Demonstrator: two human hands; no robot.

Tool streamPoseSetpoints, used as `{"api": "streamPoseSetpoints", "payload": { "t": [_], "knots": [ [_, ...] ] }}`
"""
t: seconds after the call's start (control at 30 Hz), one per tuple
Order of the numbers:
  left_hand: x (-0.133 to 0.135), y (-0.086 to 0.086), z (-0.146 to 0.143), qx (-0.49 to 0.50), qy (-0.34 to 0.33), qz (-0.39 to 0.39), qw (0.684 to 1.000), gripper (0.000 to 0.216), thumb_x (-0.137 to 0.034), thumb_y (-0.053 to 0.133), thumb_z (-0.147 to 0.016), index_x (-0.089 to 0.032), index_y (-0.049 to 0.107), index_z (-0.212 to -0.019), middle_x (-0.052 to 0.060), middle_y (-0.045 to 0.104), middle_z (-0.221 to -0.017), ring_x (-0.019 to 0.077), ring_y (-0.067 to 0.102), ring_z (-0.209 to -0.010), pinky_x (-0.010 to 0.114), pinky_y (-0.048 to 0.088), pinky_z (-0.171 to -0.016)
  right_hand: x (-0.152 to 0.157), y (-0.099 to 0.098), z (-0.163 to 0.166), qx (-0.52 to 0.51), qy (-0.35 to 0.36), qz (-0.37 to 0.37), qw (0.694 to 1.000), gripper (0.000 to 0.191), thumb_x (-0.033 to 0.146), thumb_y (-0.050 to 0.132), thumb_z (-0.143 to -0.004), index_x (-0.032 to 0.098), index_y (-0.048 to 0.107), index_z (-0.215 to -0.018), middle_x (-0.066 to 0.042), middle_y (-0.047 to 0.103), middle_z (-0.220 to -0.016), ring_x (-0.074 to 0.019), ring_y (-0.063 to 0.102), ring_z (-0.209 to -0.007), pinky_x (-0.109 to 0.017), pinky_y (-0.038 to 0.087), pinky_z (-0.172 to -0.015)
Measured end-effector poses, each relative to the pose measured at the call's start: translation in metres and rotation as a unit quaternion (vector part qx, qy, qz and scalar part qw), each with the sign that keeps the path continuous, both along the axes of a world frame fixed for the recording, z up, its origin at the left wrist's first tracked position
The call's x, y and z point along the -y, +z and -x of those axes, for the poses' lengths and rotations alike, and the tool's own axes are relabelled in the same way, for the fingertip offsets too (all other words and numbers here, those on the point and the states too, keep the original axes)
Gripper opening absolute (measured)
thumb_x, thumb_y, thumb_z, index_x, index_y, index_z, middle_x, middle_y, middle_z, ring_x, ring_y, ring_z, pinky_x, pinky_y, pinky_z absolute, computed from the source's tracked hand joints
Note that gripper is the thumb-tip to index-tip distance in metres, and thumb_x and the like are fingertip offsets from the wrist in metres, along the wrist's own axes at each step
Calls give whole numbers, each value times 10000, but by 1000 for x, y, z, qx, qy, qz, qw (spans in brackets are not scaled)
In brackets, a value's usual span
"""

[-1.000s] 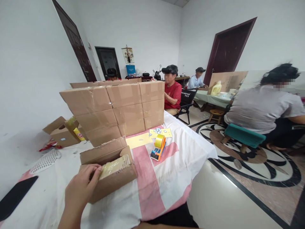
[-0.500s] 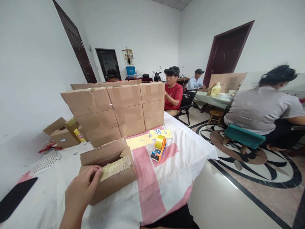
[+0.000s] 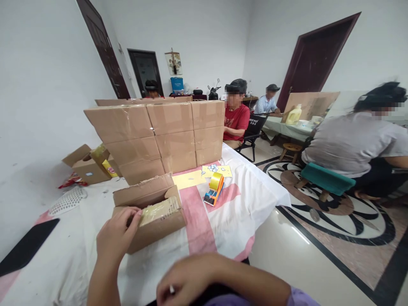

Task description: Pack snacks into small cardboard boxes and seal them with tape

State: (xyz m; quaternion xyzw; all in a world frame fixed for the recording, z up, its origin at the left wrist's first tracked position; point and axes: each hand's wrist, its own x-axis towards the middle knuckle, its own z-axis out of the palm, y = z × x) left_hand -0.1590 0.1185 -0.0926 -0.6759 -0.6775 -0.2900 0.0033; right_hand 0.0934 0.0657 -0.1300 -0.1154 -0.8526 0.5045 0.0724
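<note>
My left hand [image 3: 116, 236] rests on the near left corner of a small open cardboard box [image 3: 153, 214], fingers curled over its edge beside a clear plastic packet [image 3: 157, 210] inside. My right hand [image 3: 188, 278] has come up at the bottom of the view, fingers curled in, a small white thing showing between them that I cannot make out. An orange and blue tape dispenser [image 3: 215, 189] with a yellow roll lies on the cloth beyond the box.
A wall of stacked sealed cartons [image 3: 156, 138] stands at the back of the table [image 3: 223, 216], which has a white and pink cloth. An open carton [image 3: 84, 163], a white mesh piece [image 3: 66, 202] and a black object [image 3: 27, 246] lie left. Several people sit at other tables, right and behind.
My right hand has come into view at the bottom. The camera has tipped down and turned slightly; my left hand stays on the box corner.
</note>
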Motion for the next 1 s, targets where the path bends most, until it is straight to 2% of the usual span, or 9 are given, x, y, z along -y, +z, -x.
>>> {"api": "streamPoseSetpoints", "payload": {
  "t": [0.07, 0.13, 0.2, 0.37, 0.57, 0.67, 0.77, 0.87, 1.0],
  "knots": [
    [2, 2, -2, 0, 1, 1, 1000, 404, -546, 389, -963, -253, 633, -829, 3, 750, -1063, 221, 676, -942, 326, 437, -751, -32, 16, -5, -130, -174, -38, 975, 113, 293, 619, -940, 206, 648, -873, 22, 634, -829, -128, 594, -767, -250, 469, -736],
    [3, 4, -4, 0, 0, -2, 1000, 399, -536, 390, -968, -251, 629, -824, 5, 751, -1062, 222, 673, -939, 323, 429, -744, -71, 29, -8, -245, -372, -64, 893, 94, 243, 549, -948, 205, 626, -909, -14, 630, -923, -153, 594, -871, -275, 470, -803],
    [4, 5, -5, 1, 2, -7, 1000, 389, -522, 394, -972, -247, 621, -816, 8, 751, -1062, 219, 670, -932, 321, 428, -741, -110, 37, -6, -280, -464, -67, 838, 171, 243, 607, -898, 213, 613, -1066, -65, 620, -1133, -191, 584, -1054, -316, 474, -905],
    [2, 3, -6, -5, -2, -34, 999, 353, -498, 415, -985, -236, 594, -828, 42, 730, -1111, 238, 659, -1017, 352, 472, -864, -172, 31, 18, -314, -406, 60, 856, 513, 272, 662, -872, 245, 502, -1359, -97, 621, -1326, -210, 550, -1292, -353, 451, -1041],
    [1, -2, -9, -39, 81, -190, 978, 647, -600, 602, -900, -161, 514, -1367, 210, 390, -1579, 341, 311, -1518, 509, 260, -1235, -163, 9, 33, -374, -360, 16, 855, 272, 371, 561, -983, 222, 656, -1190, -41, 718, -950, -200, 637, -1017, -364, 453, -1009],
    [2, 0, -10, -54, 31, -111, 992, 352, -490, 501, -993, -257, 653, -1209, 74, 644, -1391, 271, 549, -1341, 492, 249, -1242, -153, 6, 28, -353, -382, -46, 853, 263, 362, 497, -1015, 226, 720, -1041, -63, 722, -1005, -218, 593, -1119, -383, 423, -1054],
    [3, 1, -8, -32, -10, -66, 997, 339, -434, 434, -1025, -266, 728, -1048, 18, 740, -1227, 221, 648, -1183, 385, 426, -1101, -145, 7, 19, -337, -418, -94, 839, 248, 343, 503, -994, 240, 712, -1078, -79, 690, -1158, -228, 555, -1217, -406, 402, -1103],
    [3, 1, -7, -31, -11, -59, 998, 374, -443, 418, -1032, -261, 738, -1097, 24, 729, -1270, 221, 650, -1185, 339, 480, -1003, -139, 5, -2, -351, -522, -155, 761, 225, 315, 539, -944, 241, 669, -1112, -89, 647, -1209, -240, 545, -1239, -443, 382, -1134],
    [2, 1, -6, -71, -17, -44, 996, 397, -453, 402, -1036, -254, 717, -1174, 45, 724, -1283, 251, 643, -1194, 381, 447, -1053, -145, -3, -51, -364, -705, -184, 580, 246, 315, 572, -884, 221, 581, -1112, -97, 564, -1220, -237, 529, -1212, -449, 399, -1105]
  ]
}}
